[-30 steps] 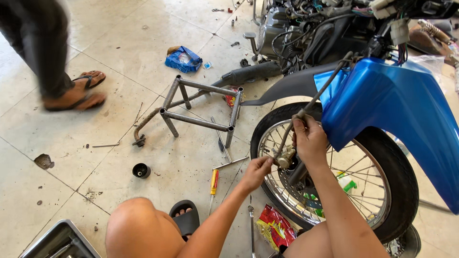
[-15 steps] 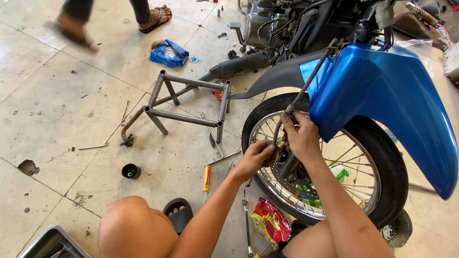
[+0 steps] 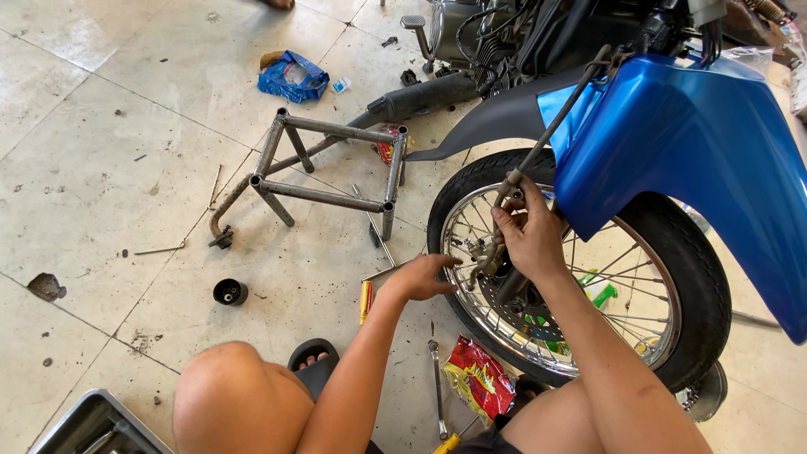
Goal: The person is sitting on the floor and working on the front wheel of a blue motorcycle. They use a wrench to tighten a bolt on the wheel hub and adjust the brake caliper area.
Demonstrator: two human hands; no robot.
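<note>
Both hands (image 3: 528, 235) grip the spoked chrome wheel (image 3: 538, 336).

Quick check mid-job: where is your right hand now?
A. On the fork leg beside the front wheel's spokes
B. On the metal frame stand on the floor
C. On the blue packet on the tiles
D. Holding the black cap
A: the right hand wraps the fork leg at the front wheel, with the left hand reaching toward the rim beside it.
</note>
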